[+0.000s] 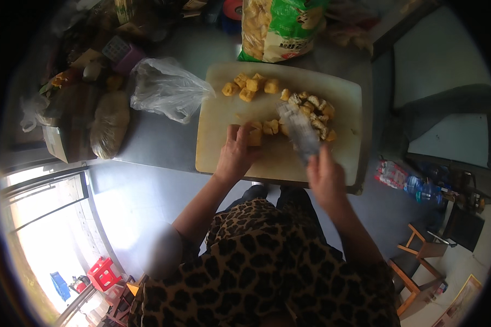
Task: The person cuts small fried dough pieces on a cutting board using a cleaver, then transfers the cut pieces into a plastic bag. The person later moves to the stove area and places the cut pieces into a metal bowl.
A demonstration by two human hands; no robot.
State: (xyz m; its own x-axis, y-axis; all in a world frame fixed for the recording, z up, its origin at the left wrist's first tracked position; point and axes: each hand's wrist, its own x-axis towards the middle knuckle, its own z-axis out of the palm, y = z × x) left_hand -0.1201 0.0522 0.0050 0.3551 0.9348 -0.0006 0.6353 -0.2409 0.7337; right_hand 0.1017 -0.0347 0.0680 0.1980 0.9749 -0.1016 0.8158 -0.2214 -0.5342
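My right hand (326,175) grips the handle of a knife (298,128), whose broad blade is blurred by motion. The blade slants up and left over the white cutting board (225,159). My left hand (235,153) holds a fried tofu puff (254,138) against the board, fingertips and thumb around it. Just right of those fingers lies another tofu puff (271,127). Whole puffs (252,84) sit in a loose group near the board's far edge. Cut pieces with pale, porous insides (321,118) are heaped right of the blade, which partly hides them.
A green and clear printed bag of puffs (284,30) stands behind the board. To its left lies a crumpled clear plastic bag (167,90). Further left are a tied bag (110,122) and a cardboard box (61,139). Wooden chairs (417,269) stand at lower right.
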